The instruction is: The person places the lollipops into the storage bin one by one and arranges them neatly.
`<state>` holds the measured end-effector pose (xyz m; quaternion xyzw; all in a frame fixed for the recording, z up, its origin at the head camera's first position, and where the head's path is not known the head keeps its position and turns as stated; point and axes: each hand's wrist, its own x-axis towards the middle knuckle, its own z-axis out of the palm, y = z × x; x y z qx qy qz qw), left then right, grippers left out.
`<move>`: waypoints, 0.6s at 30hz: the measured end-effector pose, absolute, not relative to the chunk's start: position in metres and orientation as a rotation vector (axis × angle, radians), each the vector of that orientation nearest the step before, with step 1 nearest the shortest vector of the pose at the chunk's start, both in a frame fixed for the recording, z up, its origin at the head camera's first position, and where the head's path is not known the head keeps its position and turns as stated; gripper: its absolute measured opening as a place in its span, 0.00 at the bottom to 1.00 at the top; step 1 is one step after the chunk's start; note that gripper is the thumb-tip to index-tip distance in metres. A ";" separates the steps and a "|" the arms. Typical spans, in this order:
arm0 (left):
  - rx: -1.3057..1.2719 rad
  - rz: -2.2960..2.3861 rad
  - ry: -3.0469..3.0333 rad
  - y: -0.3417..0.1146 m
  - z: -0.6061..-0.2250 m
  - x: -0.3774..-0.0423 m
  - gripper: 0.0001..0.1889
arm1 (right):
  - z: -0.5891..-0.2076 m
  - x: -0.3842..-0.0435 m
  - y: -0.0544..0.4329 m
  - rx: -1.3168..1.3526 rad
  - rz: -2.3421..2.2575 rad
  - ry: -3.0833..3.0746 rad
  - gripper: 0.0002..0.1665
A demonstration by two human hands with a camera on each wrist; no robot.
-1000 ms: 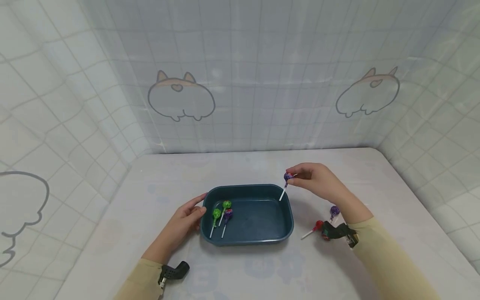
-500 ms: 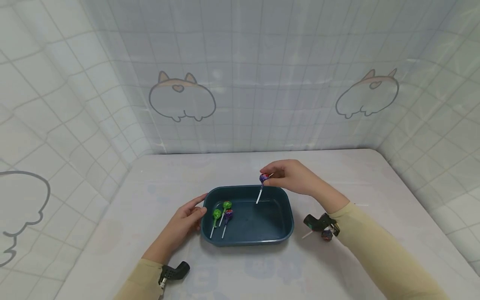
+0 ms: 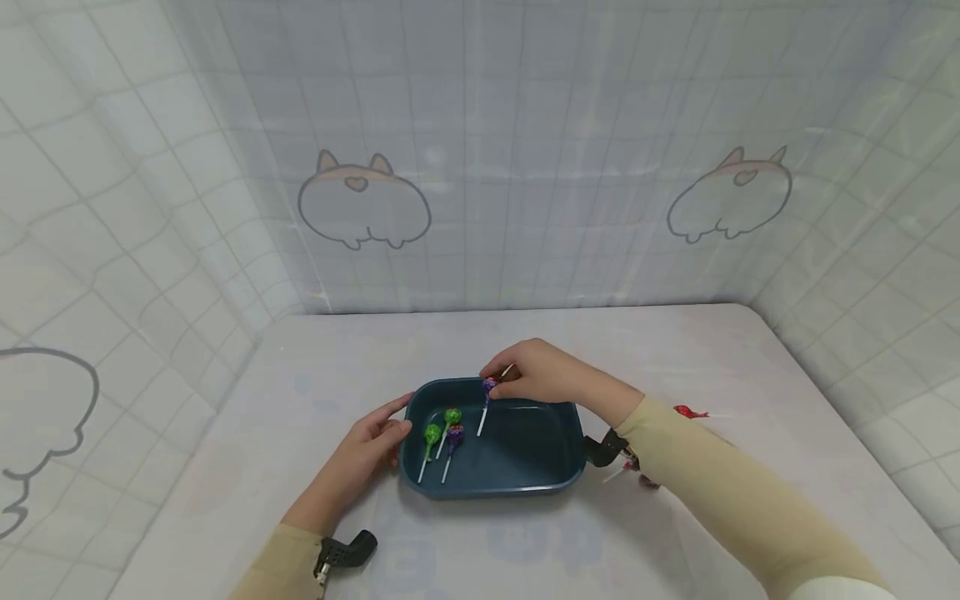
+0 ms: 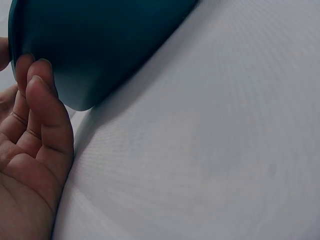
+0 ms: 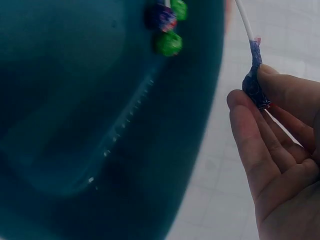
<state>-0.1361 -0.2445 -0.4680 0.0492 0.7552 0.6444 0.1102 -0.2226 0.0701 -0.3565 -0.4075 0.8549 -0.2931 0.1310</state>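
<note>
A dark teal plastic tray (image 3: 525, 488) stands on the table. My left hand (image 3: 369, 446) holds its left end, thumb at the rim and curled fingers (image 4: 45, 102) against the outer wall. In my right hand (image 3: 546, 372) a purple-wrapped lollipop (image 5: 256, 85) is pinched by its candy head between thumb and fingertips. This lollipop hangs over the tray's back part, its white stick pointing down. Inside the tray at the left lie two green lollipops (image 3: 452, 417) and a purple lollipop (image 3: 456, 435), sticks toward the front.
Right of the tray, a red lollipop (image 3: 686, 412) lies beyond the right sleeve (image 3: 705, 467). Other lollipops (image 3: 649, 482) show partly below that sleeve. A white grid-patterned curtain (image 3: 517, 167) with animal drawings stands behind the table.
My right hand has moved left with the purple lollipop, from the tray's right rim to over its back middle, and is lower now. The left hand and tray stay put.
</note>
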 end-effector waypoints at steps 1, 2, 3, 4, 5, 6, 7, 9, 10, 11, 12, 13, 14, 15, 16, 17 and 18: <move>0.144 1.892 2.223 -0.245 -0.468 -0.136 0.28 | -0.357 -0.222 0.067 -1.198 -0.830 2.476 0.19; 0.141 1.893 2.224 -0.245 -0.468 -0.136 0.28 | -0.358 -0.222 0.063 -1.210 -0.803 2.475 0.19; 0.137 1.895 2.225 -0.245 -0.468 -0.135 0.28 | -0.359 -0.222 0.059 -1.225 -0.776 2.474 0.19; 0.132 1.897 2.225 -0.246 -0.468 -0.135 0.28 | -0.360 -0.222 0.056 -1.234 -0.753 2.472 0.18; 0.127 1.902 2.222 -0.246 -0.467 -0.135 0.29 | -0.360 -0.223 0.053 -1.245 -0.728 2.472 0.18; 0.122 1.906 2.223 -0.246 -0.467 -0.135 0.29 | -0.360 -0.223 0.049 -1.254 -0.703 2.471 0.18; 0.115 1.909 2.222 -0.246 -0.467 -0.135 0.29 | -0.360 -0.224 0.046 -1.262 -0.677 2.469 0.18; 0.108 1.914 2.219 -0.246 -0.466 -0.134 0.29 | -0.360 -0.225 0.040 -1.283 -0.628 2.465 0.19; 0.109 1.915 2.220 -0.246 -0.466 -0.133 0.29 | -0.360 -0.225 0.037 -1.287 -0.613 2.461 0.18; 0.110 1.916 2.217 -0.246 -0.465 -0.133 0.29 | -0.360 -0.225 0.034 -1.290 -0.599 2.458 0.18; 0.113 1.917 2.217 -0.246 -0.465 -0.133 0.29 | -0.360 -0.225 0.032 -1.287 -0.593 2.453 0.18; 0.116 1.918 2.213 -0.246 -0.465 -0.133 0.29 | -0.361 -0.225 0.029 -1.288 -0.585 2.448 0.17; 0.119 1.919 2.210 -0.246 -0.465 -0.133 0.29 | -0.362 -0.225 0.027 -1.287 -0.575 2.447 0.17; 0.123 1.923 2.207 -0.246 -0.465 -0.133 0.30 | -0.363 -0.225 0.025 -1.284 -0.567 2.447 0.17; 0.126 1.924 2.206 -0.246 -0.464 -0.133 0.30 | -0.364 -0.224 0.023 -1.280 -0.559 2.448 0.16; 0.128 1.928 2.203 -0.246 -0.465 -0.133 0.29 | -0.365 -0.224 0.021 -1.278 -0.552 2.450 0.16; 0.130 1.931 2.203 -0.246 -0.464 -0.133 0.29 | -0.366 -0.224 0.019 -1.275 -0.541 2.450 0.16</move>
